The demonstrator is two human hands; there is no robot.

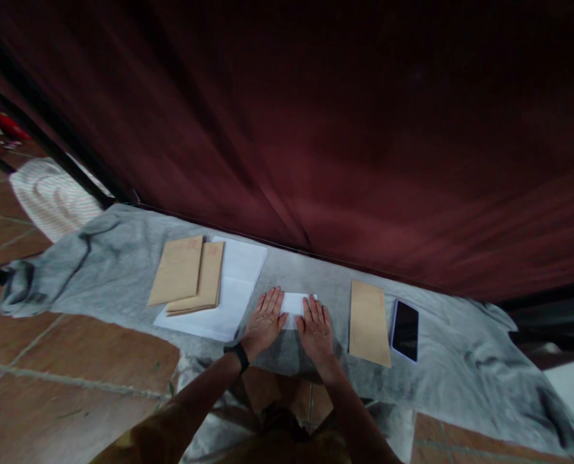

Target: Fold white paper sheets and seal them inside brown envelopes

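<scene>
— What lies around the hands?

— A dark red curtain fills the back. At its foot a grey cloth is spread over the tiled floor. On the cloth, to the left, are white sheets with two brown envelopes stacked on them. To the right a single envelope lies just beside a dark phone.

— Anything in the way?

— No, both groups lie apart from the middle.

— What is hard to see?

— The light is dim, and the hands cover both ends of the folded paper, so only a strip shows between them.

— Where is it, and how does it lie?

— It lies flat on the cloth, centre front. Its far edge runs side to side, along the curtain's foot. I cannot tell its full length.

— And the hands?

— The left hand, with a black wristband, and the right hand lie palm down on the paper, fingers spread and pointing away, gripping nothing.
</scene>
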